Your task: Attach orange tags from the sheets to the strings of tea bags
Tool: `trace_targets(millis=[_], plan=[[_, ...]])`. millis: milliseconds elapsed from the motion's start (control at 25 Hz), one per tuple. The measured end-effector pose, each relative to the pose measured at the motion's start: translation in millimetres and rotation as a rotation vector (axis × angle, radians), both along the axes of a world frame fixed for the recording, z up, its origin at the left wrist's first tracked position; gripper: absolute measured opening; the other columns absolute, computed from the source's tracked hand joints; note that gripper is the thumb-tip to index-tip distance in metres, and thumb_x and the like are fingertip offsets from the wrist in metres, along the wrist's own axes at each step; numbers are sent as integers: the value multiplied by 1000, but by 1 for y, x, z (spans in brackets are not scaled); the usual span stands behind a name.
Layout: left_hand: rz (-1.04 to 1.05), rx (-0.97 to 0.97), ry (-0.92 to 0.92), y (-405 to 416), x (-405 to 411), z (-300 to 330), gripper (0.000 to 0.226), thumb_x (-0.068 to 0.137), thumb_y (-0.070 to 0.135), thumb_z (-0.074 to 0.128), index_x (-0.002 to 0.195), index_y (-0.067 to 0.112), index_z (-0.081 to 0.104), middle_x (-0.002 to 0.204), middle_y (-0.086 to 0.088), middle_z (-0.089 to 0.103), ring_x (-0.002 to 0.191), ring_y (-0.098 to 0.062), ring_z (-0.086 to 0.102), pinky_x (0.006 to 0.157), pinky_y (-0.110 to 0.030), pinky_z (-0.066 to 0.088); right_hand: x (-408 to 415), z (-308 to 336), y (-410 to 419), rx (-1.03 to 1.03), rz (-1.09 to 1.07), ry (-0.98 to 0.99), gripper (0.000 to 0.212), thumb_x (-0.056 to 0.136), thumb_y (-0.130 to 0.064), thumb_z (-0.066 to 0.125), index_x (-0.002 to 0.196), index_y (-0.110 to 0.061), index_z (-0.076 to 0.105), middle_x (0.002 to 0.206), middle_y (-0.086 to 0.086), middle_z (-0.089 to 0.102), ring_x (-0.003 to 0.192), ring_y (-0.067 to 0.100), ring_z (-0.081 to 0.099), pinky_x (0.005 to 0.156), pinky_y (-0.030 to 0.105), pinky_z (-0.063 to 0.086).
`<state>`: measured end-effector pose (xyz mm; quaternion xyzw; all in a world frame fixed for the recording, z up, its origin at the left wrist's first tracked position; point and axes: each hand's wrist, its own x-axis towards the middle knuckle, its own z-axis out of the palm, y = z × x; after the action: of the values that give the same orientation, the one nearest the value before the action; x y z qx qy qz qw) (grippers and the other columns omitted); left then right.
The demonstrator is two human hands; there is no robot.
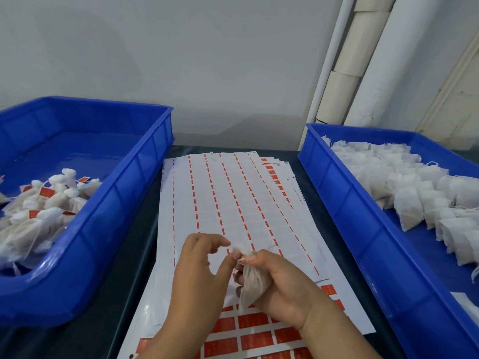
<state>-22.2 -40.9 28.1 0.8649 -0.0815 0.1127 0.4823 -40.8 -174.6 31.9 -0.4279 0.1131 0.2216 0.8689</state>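
No print is clear enough to read.

The left blue tray (108,203) runs off the left edge of the frame, and the right blue tray (363,218) off the right and lower edges, so neither heap of bags shows whole. The right hand (282,283) covers most of the tea bag (252,283); its string is too thin and blurred to trace. The print on the orange tags (252,320) is too small to read. Both forearms and the lowest sheet (178,255) are cut by the bottom edge.
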Motion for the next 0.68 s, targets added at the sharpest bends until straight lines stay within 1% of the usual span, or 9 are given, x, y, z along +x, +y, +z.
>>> trace_targets(millis=[40,120,200,280,360,440,520,600,680], plan=[[-8,28,-62,3,-1,-2,29,77,30,69,75,46,46,88,29,46,81,4,49,69,-8,37,-1,0,0,-40,-17,-3,19,71,-11,72,90,-7,74,87,10,59,79,19,52,67,31,50],[-99,76,-120,7,-6,-4,33,79,23,70,79,49,50,87,34,47,83,7,52,73,-9,39,-1,-1,0,-60,-36,-17,19,76,-14,67,92,-6,74,90,11,61,85,20,54,72,32,51],[-169,87,-106,8,-10,-3,29,80,29,68,86,52,54,88,36,48,91,11,51,73,-6,40,-2,-1,-1,-78,-36,-46,17,81,-15,64,92,-6,74,86,9,66,83,18,61,74,31,52],[-173,125,-123,11,-7,-2,21,77,32,72,92,44,65,83,35,48,85,8,53,69,-4,39,-2,0,-3,-130,-44,-63,16,79,-17,66,87,-7,76,81,5,69,76,12,65,72,27,52],[-163,170,-124,14,-2,1,11,76,34,71,87,35,71,76,34,47,76,5,53,67,-6,39,-4,1,-3,-221,-54,-78,16,73,-22,68,81,-10,76,80,1,70,79,10,64,71,23,51],[-212,248,-71,19,2,5,6,79,43,65,77,43,59,76,34,45,78,7,50,73,-7,38,-6,0,-4,-340,-73,-88,14,71,-27,69,76,-16,77,75,-4,69,83,12,60,70,20,50],[-296,348,15,23,3,7,16,85,47,56,72,44,47,81,35,43,83,10,46,77,-7,36,-9,0,-4,-442,-85,-107,12,75,-30,68,76,-22,77,74,-8,70,87,16,60,69,20,51],[-363,392,101,26,4,12,17,90,45,50,75,47,42,85,35,41,83,10,47,70,-4,35,-12,-2,-5,-515,-88,-121,14,77,-32,66,80,-23,75,78,-10,71,91,17,64,72,22,53],[-350,410,110,29,5,16,18,92,42,48,76,47,40,84,34,41,80,8,48,65,-2,34,-13,-2,-8,-512,-85,-124,13,84,-26,64,89,-19,73,85,-8,73,88,13,68,74,23,55]])
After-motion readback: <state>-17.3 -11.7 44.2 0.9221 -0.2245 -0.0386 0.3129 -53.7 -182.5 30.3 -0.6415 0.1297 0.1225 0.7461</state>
